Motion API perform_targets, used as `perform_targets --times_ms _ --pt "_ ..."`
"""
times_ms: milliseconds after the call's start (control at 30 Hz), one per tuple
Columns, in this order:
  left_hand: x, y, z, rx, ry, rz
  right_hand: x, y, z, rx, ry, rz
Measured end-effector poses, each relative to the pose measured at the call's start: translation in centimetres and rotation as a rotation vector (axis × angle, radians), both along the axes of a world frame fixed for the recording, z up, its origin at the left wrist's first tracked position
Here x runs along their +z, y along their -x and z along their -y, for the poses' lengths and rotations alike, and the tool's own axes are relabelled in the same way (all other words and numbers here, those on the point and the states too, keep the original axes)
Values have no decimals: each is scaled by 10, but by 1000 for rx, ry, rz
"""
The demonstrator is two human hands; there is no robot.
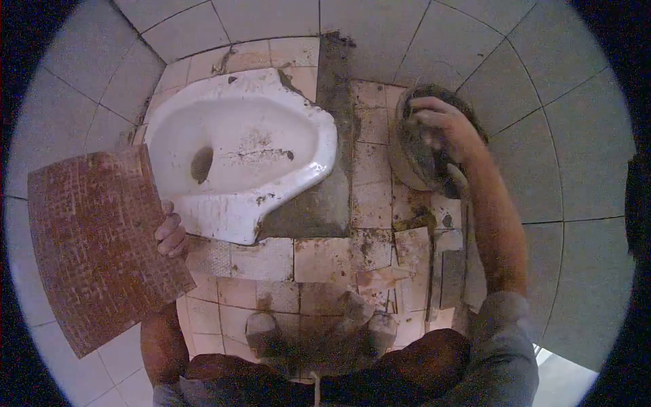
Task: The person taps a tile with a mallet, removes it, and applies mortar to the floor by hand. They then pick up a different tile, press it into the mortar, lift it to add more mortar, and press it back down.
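Note:
My left hand (171,234) grips the right edge of a large tile (102,244), held up at the left. The tile's reddish-brown, ridged face is turned toward me, streaked with pale marks. At the upper right my right hand (444,129) is over a round, dirty bucket (405,166) with dark contents. Its fingers are curled at the bucket's mouth; what they hold is too dark to make out. A white squat toilet pan (305,159), stained with dirt, is set in the floor between my hands, with the tile overlapping the view of its left side.
Grey cement (308,214) shows along the pan's right side. Small, soiled floor tiles (322,260) surround it, some broken, with tile pieces (413,247) on the right. Large grey wall tiles (529,159) enclose the space closely. My feet (263,331) are at the bottom.

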State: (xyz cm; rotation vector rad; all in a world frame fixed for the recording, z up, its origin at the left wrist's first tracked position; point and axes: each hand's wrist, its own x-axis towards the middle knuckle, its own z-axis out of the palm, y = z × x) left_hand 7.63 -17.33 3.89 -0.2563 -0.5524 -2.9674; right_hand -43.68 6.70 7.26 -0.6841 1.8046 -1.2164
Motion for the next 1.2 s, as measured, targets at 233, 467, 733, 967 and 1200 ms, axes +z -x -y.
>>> perform_targets --times_ms 233,467,733,967,1200 --pt "0 -6 9 -44 111 -34 -32 -76 67 202 196 -230" --pt "-12 -27 -12 166 12 23 -42 -93 89 275 91 -635" --pt "-17 -37 3 85 24 -44 -50 -93 100 274 17 -871" --pt "-9 -47 0 83 77 67 -61 -93 92 314 29 -850" --pt "-17 -34 9 -145 23 -49 -60 -120 60 353 1 -935"
